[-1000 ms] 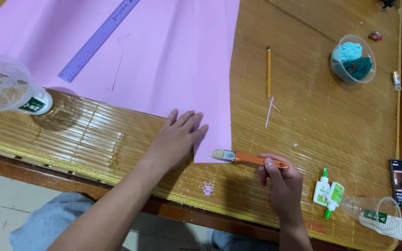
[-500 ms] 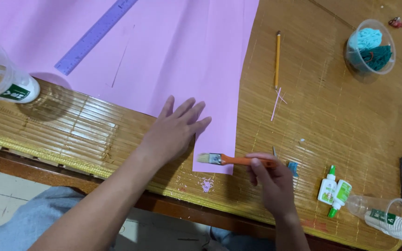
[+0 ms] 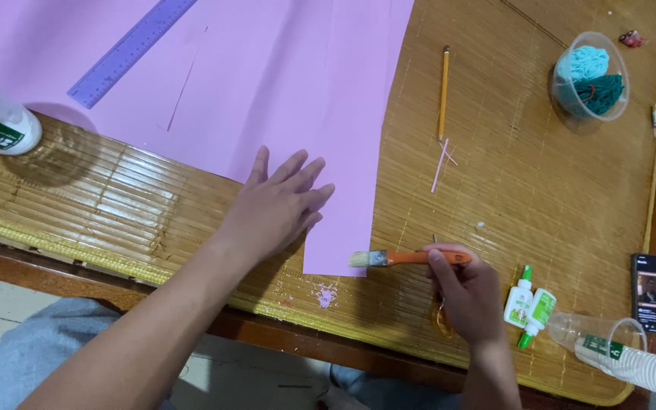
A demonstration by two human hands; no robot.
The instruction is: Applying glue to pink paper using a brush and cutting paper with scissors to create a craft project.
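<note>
Brush (image 3: 389, 258) now nearer glue bottles (image 3: 529, 304)

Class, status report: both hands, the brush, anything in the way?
Left hand flat on pink paper. Right hand holds brush, bristles at paper's corner. Nothing between.

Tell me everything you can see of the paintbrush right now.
The paintbrush is small and flat, with an orange handle, a metal ferrule and pale bristles. It lies nearly level, bristles pointing left, their tip at the right edge of the pink paper near its bottom corner. The right hand grips the handle's end between thumb and fingers. The left hand presses flat on the paper, apart from the brush.
</note>
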